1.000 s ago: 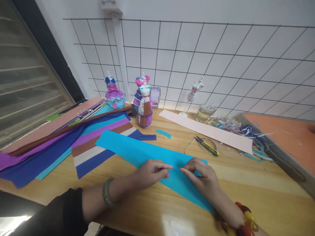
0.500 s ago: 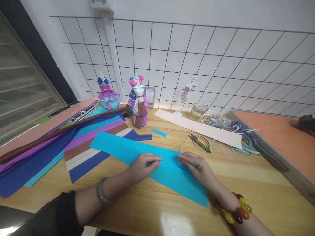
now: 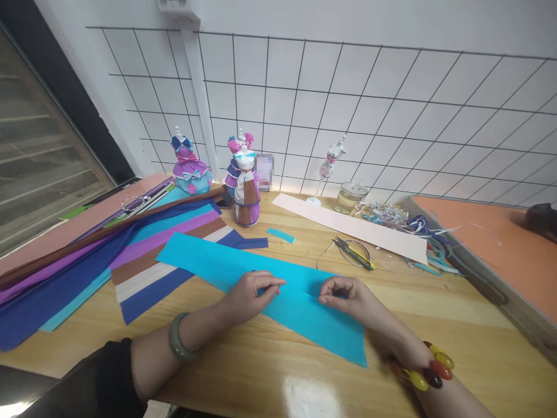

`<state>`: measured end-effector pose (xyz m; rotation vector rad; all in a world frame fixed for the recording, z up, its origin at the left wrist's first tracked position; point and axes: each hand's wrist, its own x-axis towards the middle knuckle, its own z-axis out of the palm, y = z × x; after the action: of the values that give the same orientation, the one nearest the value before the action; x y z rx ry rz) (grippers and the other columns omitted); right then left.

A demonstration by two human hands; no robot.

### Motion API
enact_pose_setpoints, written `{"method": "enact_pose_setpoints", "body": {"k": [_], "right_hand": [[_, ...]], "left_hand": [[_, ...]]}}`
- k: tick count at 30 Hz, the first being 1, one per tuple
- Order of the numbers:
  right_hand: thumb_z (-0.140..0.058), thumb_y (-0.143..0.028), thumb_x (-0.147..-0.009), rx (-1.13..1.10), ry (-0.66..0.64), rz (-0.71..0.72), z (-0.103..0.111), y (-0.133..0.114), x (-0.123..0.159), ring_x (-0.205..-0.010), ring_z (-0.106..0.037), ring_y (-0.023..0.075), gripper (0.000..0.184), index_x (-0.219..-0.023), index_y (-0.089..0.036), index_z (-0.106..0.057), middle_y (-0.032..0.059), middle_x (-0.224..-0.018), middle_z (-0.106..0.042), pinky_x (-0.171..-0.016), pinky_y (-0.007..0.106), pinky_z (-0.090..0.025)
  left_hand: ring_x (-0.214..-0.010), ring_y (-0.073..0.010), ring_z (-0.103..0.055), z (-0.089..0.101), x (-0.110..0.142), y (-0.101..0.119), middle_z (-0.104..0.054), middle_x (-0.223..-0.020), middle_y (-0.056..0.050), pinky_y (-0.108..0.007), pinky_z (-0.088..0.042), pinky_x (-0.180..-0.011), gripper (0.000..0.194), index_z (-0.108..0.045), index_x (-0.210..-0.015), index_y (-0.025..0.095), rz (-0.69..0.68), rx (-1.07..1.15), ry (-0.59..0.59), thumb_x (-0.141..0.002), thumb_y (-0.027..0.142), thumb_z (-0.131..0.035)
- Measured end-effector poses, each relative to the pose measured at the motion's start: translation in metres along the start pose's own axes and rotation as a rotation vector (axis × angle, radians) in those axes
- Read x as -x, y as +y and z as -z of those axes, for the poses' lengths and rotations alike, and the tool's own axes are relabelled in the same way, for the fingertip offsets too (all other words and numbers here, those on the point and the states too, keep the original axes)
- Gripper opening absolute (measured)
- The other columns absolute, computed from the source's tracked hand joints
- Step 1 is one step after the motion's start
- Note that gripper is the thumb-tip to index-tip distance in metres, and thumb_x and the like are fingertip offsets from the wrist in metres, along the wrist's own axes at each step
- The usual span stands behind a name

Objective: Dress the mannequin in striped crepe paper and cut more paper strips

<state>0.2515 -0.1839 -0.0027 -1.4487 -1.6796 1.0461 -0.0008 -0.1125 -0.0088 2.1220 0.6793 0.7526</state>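
1. At the worktop's back edge, right of the middle, stands a round clear jar (image 3: 343,201) with something pale yellow inside; whether it is liquid I cannot tell.
2. Along the right edge is an orange tray (image 3: 483,238) with a raised greyish rim; a dark object (image 3: 542,220) sits at its far side.
3. Across the middle of the worktop slants a long, flat, matt blue strip (image 3: 300,310), its right end nearer the front edge.
4. Over it is the left hand (image 3: 250,297), half curled, forefinger out and thumb close beneath; I cannot tell whether it grips anything.
5. Above the strip's right part, the right hand (image 3: 354,299) curls loosely, thumb and fingertips close together; whether they pinch the strip is unclear.
6. Toward the left edge spread thin sheets (image 3: 152,276) in purple, brown, cream and blue, overlapping in bands.
7. Behind the blue strip lie a small blue scrap (image 3: 281,235), cutters (image 3: 359,257) and a straight pale pink strip (image 3: 348,223), with tangled ribbons (image 3: 387,217) beside it.
8. Along the back edge stand small dress forms (image 3: 191,171), some in ruffled dresses.
9. Beneath everything is glossy, grained wood (image 3: 235,371); behind, a black wire grid (image 3: 305,84) fronts a white wall (image 3: 374,20).
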Motion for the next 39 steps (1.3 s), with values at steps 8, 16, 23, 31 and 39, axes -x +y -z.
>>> {"method": "enact_pose_setpoints", "body": {"k": [8, 16, 23, 31, 39], "right_hand": [[-0.069, -0.041, -0.073, -0.124, -0.133, -0.073, 0.038, 0.026, 0.004, -0.067, -0.065, 0.0149, 0.025, -0.079, -0.016, -0.071, 0.0036, -0.073, -0.071, -0.065, 0.031, -0.054], [-0.021, -0.049, -0.094, -0.177, 0.611, 0.154, 0.114, 0.057, 0.005, -0.087, -0.069, 0.0206, 0.062, -0.075, -0.014, -0.068, 0.0208, -0.088, -0.071, -0.071, 0.031, -0.052], [-0.067, -0.041, -0.075, 0.027, 0.485, 0.004, 0.051, 0.049, -0.005, -0.076, -0.069, 0.0248, 0.031, -0.094, -0.016, -0.070, 0.0131, -0.090, -0.073, -0.063, 0.033, -0.055], [-0.055, -0.043, -0.083, 0.643, 0.116, 0.218, 0.033, 0.041, -0.016, -0.093, -0.061, 0.0251, 0.030, -0.097, -0.020, -0.068, 0.0101, -0.096, -0.068, -0.084, 0.042, -0.048], [-0.048, -0.048, -0.083, 0.412, 0.377, 0.033, 0.027, 0.028, -0.009, -0.072, -0.060, 0.0195, 0.029, -0.084, -0.022, -0.061, 0.0027, -0.077, -0.065, -0.064, 0.032, -0.048]], "left_hand": [[-0.079, -0.0137, -0.061, 0.001, -0.001, -0.002, -0.069, -0.084, -0.005, -0.024, -0.046, -0.069, 0.026, -0.069, -0.099, 0.017, -0.020, -0.041, -0.015, -0.088, 0.024, -0.046], [-0.079, -0.0140, -0.060, 0.000, 0.002, -0.008, -0.069, -0.084, -0.006, -0.027, -0.043, -0.076, 0.029, -0.066, -0.106, 0.016, -0.123, -0.180, -0.043, -0.090, 0.023, -0.043], [-0.094, -0.0175, -0.056, 0.009, -0.002, -0.022, -0.066, -0.097, -0.007, -0.033, -0.038, -0.087, 0.025, -0.063, -0.106, 0.018, -0.276, -0.472, 0.001, -0.091, 0.025, -0.044], [-0.099, -0.0201, -0.053, 0.013, -0.002, -0.024, -0.064, -0.100, -0.007, -0.035, -0.037, -0.086, 0.031, -0.060, -0.109, 0.019, -0.274, -0.699, -0.072, -0.090, 0.040, -0.047], [-0.097, -0.0218, -0.052, 0.016, -0.003, -0.010, -0.063, -0.094, -0.007, -0.037, -0.034, -0.084, 0.033, -0.061, -0.105, 0.019, -0.249, -0.778, -0.116, -0.090, 0.043, -0.044]]}}
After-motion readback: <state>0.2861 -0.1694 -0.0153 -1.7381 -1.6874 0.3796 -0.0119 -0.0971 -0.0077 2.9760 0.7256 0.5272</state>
